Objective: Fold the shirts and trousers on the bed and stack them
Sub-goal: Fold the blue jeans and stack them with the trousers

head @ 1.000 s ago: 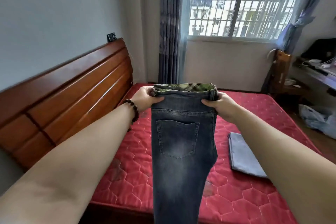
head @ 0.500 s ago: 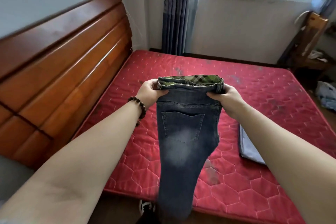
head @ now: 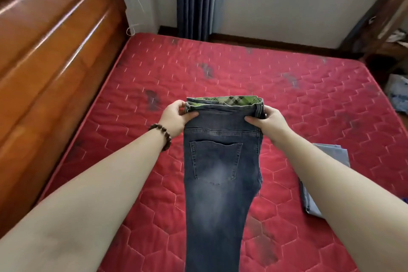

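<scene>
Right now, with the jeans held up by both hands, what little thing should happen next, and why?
Probably lower the jeans flat onto the red mattress. The left hand and right hand each grip an end of the waistband, and the legs already hang together as one strip, so laying them down would let them be folded. The folded light-blue garment lies to the right.

You have two hands, left hand [head: 176, 117] and right hand [head: 268, 122]; one pair of jeans [head: 220, 172] at centre; one folded grey garment [head: 326, 161] at right; one bead bracelet [head: 162, 137]; one bed [head: 287, 86].
</scene>
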Action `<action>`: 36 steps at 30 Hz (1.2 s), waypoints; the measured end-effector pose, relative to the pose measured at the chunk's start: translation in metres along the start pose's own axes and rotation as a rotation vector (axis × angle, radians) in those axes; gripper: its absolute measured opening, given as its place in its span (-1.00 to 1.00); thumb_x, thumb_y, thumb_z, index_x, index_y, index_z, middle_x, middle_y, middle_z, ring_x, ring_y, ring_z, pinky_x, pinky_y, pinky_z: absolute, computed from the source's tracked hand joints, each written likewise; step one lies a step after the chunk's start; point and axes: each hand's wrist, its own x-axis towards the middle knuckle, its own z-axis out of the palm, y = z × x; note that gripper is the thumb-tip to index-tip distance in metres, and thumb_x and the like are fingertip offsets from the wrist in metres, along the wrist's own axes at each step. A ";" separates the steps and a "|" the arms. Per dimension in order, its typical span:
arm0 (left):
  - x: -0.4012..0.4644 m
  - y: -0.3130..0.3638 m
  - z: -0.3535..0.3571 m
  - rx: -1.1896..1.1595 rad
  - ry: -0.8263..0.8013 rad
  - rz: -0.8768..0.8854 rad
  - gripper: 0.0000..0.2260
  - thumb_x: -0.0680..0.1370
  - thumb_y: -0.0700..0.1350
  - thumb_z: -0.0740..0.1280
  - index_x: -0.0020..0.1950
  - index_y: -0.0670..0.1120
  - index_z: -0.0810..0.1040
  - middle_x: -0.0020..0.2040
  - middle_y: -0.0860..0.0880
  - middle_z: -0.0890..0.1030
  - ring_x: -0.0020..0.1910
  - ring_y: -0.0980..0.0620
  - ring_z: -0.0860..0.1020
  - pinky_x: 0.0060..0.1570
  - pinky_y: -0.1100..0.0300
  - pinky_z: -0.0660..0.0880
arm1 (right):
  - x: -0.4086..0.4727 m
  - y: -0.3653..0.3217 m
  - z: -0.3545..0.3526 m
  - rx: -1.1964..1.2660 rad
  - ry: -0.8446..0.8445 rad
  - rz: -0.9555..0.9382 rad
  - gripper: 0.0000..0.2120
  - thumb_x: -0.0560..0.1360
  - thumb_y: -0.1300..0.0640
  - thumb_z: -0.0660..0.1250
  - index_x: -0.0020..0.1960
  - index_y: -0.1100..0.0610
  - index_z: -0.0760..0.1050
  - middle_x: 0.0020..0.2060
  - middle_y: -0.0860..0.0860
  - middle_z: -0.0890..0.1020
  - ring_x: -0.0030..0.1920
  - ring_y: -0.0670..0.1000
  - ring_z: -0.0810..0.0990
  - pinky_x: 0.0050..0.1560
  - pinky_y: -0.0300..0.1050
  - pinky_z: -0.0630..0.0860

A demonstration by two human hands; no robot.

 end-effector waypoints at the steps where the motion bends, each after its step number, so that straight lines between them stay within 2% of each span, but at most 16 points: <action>1: 0.014 -0.009 0.006 -0.008 0.009 -0.019 -0.76 0.50 -0.20 0.42 0.12 -0.23 0.52 0.08 -0.20 0.63 0.06 -0.13 0.59 0.13 0.00 0.53 | 0.014 0.009 0.003 -0.016 0.001 0.005 -0.78 0.39 0.26 0.49 -0.06 -0.01 0.60 -0.13 -0.03 0.68 -0.09 0.01 0.63 0.01 -0.07 0.58; 8: 0.106 -0.086 0.052 -0.019 0.070 -0.139 -0.75 0.54 -0.18 0.38 0.17 -0.26 0.51 0.10 -0.19 0.63 0.11 -0.15 0.59 0.18 -0.06 0.51 | 0.112 0.092 0.030 -0.145 0.022 0.032 -0.87 0.38 0.14 0.50 -0.13 -0.01 0.58 -0.21 -0.12 0.65 -0.17 -0.07 0.60 -0.15 -0.20 0.51; 12: 0.157 -0.139 0.077 0.014 0.129 -0.174 -0.81 0.51 -0.13 0.42 0.07 -0.19 0.57 -0.11 -0.04 0.65 -0.11 0.01 0.61 -0.14 0.29 0.56 | 0.164 0.147 0.045 -0.151 0.024 0.067 -0.89 0.37 0.08 0.51 -0.19 -0.01 0.58 -0.26 -0.16 0.64 -0.22 -0.12 0.59 -0.23 -0.24 0.47; 14: 0.179 -0.167 0.086 0.012 0.155 -0.195 -0.77 0.51 -0.08 0.42 0.11 -0.15 0.57 -0.13 0.03 0.64 -0.18 0.14 0.60 -0.29 0.46 0.49 | 0.190 0.177 0.054 -0.153 0.026 0.105 -0.83 0.38 0.04 0.50 -0.08 0.03 0.59 -0.16 -0.08 0.65 -0.12 -0.03 0.60 -0.09 -0.11 0.53; 15: 0.188 -0.184 0.089 0.030 0.146 -0.223 -0.72 0.52 -0.04 0.41 0.17 -0.13 0.55 -0.07 0.02 0.64 -0.14 0.16 0.60 -0.25 0.47 0.49 | 0.201 0.193 0.058 -0.168 0.017 0.149 -0.75 0.40 0.01 0.48 0.03 0.05 0.57 -0.07 -0.05 0.64 -0.04 0.00 0.60 0.01 -0.05 0.54; 17: 0.200 -0.223 0.095 0.093 0.080 -0.339 -0.57 0.55 0.06 0.35 0.33 -0.15 0.46 0.17 -0.09 0.58 0.10 0.02 0.58 0.10 0.22 0.53 | 0.215 0.227 0.069 -0.213 -0.040 0.296 -0.51 0.42 -0.07 0.44 0.27 0.08 0.45 0.06 0.00 0.56 0.00 0.02 0.58 0.05 0.02 0.54; 18: 0.203 -0.243 0.098 0.128 0.032 -0.423 -0.53 0.57 0.10 0.30 0.36 -0.18 0.43 0.26 -0.13 0.53 0.22 -0.07 0.53 0.24 0.06 0.48 | 0.217 0.245 0.074 -0.242 -0.082 0.371 -0.41 0.43 -0.11 0.43 0.37 0.09 0.36 0.04 0.02 0.53 -0.10 -0.02 0.55 -0.06 -0.04 0.54; 20: 0.200 -0.281 0.108 0.203 -0.051 -0.538 -0.60 0.59 0.14 0.24 0.19 -0.17 0.51 0.23 -0.20 0.54 0.26 -0.18 0.50 0.27 -0.04 0.44 | 0.215 0.280 0.085 -0.311 -0.155 0.469 -0.30 0.45 -0.17 0.39 0.46 0.08 0.23 -0.04 0.04 0.49 -0.24 -0.08 0.45 -0.25 -0.21 0.39; 21: 0.197 -0.296 0.113 0.243 -0.068 -0.551 -0.67 0.59 0.14 0.23 0.03 -0.13 0.54 0.15 -0.22 0.58 0.21 -0.21 0.52 0.23 -0.03 0.47 | 0.212 0.296 0.090 -0.339 -0.171 0.484 -0.28 0.46 -0.17 0.38 0.48 0.08 0.20 0.00 0.07 0.51 -0.17 -0.03 0.50 -0.19 -0.20 0.38; 23: 0.192 -0.317 0.121 0.290 -0.065 -0.531 -0.66 0.58 0.13 0.26 -0.03 -0.15 0.58 0.05 -0.19 0.63 0.11 -0.18 0.58 0.10 0.08 0.51 | 0.209 0.320 0.100 -0.383 -0.153 0.473 -0.30 0.48 -0.17 0.36 0.48 0.10 0.20 0.21 0.13 0.52 0.16 0.12 0.52 0.07 -0.13 0.38; 24: 0.192 -0.323 0.124 0.298 -0.049 -0.513 -0.65 0.57 0.13 0.28 -0.02 -0.16 0.60 -0.04 -0.13 0.66 0.01 -0.13 0.60 -0.02 0.17 0.51 | 0.209 0.328 0.104 -0.404 -0.125 0.462 -0.32 0.48 -0.17 0.35 0.46 0.13 0.23 0.26 0.14 0.51 0.24 0.14 0.48 0.13 -0.11 0.36; 26: 0.192 -0.327 0.130 0.308 -0.034 -0.484 -0.70 0.53 0.11 0.35 -0.13 -0.13 0.61 -0.24 -0.02 0.62 -0.21 -0.03 0.57 -0.27 0.25 0.41 | 0.213 0.337 0.111 -0.447 -0.053 0.451 -0.35 0.48 -0.17 0.35 0.40 0.18 0.27 0.24 0.17 0.51 0.25 0.17 0.47 0.15 -0.07 0.36; 28: 0.195 -0.328 0.136 0.301 -0.035 -0.468 -0.77 0.52 0.04 0.39 -0.08 -0.14 0.61 -0.19 -0.02 0.61 -0.21 0.01 0.55 -0.23 0.24 0.35 | 0.217 0.344 0.116 -0.450 -0.008 0.459 -0.39 0.49 -0.15 0.35 0.34 0.22 0.32 0.22 0.18 0.52 0.24 0.18 0.47 0.12 -0.06 0.36; 31: 0.194 -0.327 0.143 0.281 0.042 -0.385 -0.82 0.52 -0.08 0.40 -0.01 -0.18 0.56 -0.09 -0.06 0.61 -0.13 -0.02 0.54 -0.14 0.18 0.38 | 0.217 0.347 0.123 -0.401 -0.075 0.393 -0.59 0.53 -0.04 0.34 0.24 0.21 0.44 0.16 0.13 0.58 0.18 0.16 0.52 0.06 -0.09 0.38; 33: 0.196 -0.323 0.144 0.309 0.092 -0.317 -0.87 0.53 -0.13 0.39 -0.05 -0.17 0.50 -0.12 -0.03 0.59 -0.17 0.00 0.51 -0.19 0.20 0.32 | 0.218 0.344 0.125 -0.385 -0.065 0.301 -0.72 0.56 0.06 0.31 0.20 0.18 0.48 0.13 0.09 0.60 0.15 0.13 0.53 0.00 -0.14 0.36; 36: 0.216 -0.308 0.139 0.268 0.152 -0.219 -0.89 0.53 -0.16 0.39 -0.10 -0.11 0.46 -0.21 0.09 0.54 -0.27 0.18 0.47 -0.35 0.39 0.29 | 0.236 0.324 0.121 -0.277 0.012 0.190 -0.79 0.56 0.13 0.30 0.18 0.15 0.48 0.03 -0.01 0.59 0.09 0.06 0.53 -0.03 -0.21 0.33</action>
